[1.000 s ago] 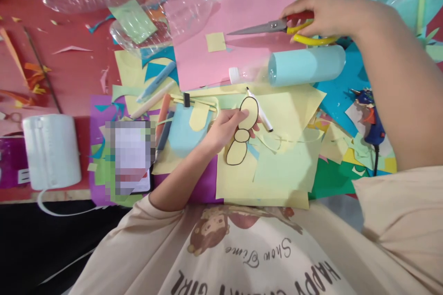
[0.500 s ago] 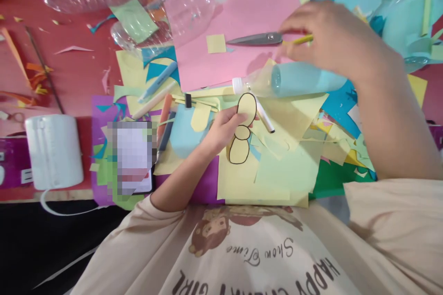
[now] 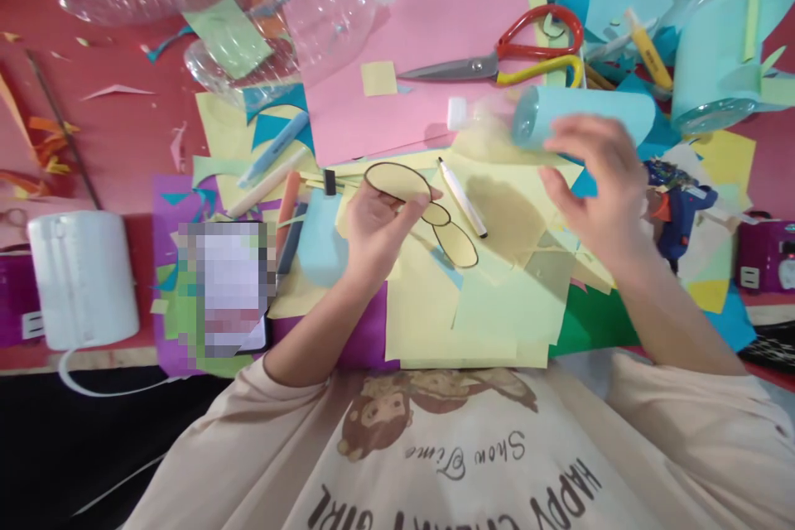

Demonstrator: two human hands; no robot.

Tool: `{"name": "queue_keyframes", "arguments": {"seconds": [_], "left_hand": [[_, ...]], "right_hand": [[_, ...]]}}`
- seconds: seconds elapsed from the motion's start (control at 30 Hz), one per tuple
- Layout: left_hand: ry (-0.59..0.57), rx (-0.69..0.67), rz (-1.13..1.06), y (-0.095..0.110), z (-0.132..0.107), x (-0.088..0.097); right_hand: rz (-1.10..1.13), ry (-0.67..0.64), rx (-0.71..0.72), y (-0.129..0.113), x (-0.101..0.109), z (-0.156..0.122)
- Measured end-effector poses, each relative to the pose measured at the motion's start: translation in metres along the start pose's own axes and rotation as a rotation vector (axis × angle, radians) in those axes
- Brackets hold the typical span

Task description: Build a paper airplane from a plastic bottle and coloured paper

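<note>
My left hand [image 3: 373, 225] pinches a yellow paper cutout [image 3: 422, 207] of three black-outlined ovals, held above the yellow sheets [image 3: 472, 298]. My right hand [image 3: 596, 182] hovers open, fingers spread and a little blurred, just in front of a plastic bottle wrapped in light blue paper [image 3: 577, 112] lying on its side. The red-and-yellow-handled scissors [image 3: 503, 62] lie on the pink sheet [image 3: 416, 66], free of either hand. A white marker [image 3: 463, 197] rests beside the cutout.
Clear plastic bottles [image 3: 279, 33] lie at the back left. A white roll [image 3: 84, 277] stands at the left, a blue glue gun [image 3: 680, 211] at the right. Pens [image 3: 273, 149], paper scraps and coloured sheets cover the red table [image 3: 105, 124]. A second blue-wrapped bottle [image 3: 714, 58] is at the far right.
My right hand has put the scissors down on the pink sheet and drawn back toward the blue bottle. My left hand has turned the cutout from upright to nearly flat.
</note>
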State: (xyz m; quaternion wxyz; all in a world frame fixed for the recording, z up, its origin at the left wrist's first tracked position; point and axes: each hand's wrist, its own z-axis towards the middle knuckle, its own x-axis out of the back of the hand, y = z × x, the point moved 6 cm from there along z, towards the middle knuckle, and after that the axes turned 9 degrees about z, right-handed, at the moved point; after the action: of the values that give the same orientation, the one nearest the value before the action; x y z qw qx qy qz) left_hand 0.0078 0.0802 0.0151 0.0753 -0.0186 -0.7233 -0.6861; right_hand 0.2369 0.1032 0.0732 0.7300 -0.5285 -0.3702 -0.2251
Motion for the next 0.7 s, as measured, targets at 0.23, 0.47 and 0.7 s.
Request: {"name": "queue_keyframes", "arguments": {"seconds": [0.23,0.47,0.7], "left_hand": [[-0.061,-0.507,0.054,0.022,-0.015,0.0],[-0.374,-0.566,0.243,0.014,-0.018,-0.027],[-0.54,-0.134,0.007,-0.004,-0.016,-0.035]], "right_hand": [[0.991,-0.484,-0.166,-0.019,-0.073,-0.048],[0.91,-0.247,-0.24,-0.008,-0.071,-0.02],[0.944,-0.227,-0.135,-0.008,-0.076,-0.022]]}}
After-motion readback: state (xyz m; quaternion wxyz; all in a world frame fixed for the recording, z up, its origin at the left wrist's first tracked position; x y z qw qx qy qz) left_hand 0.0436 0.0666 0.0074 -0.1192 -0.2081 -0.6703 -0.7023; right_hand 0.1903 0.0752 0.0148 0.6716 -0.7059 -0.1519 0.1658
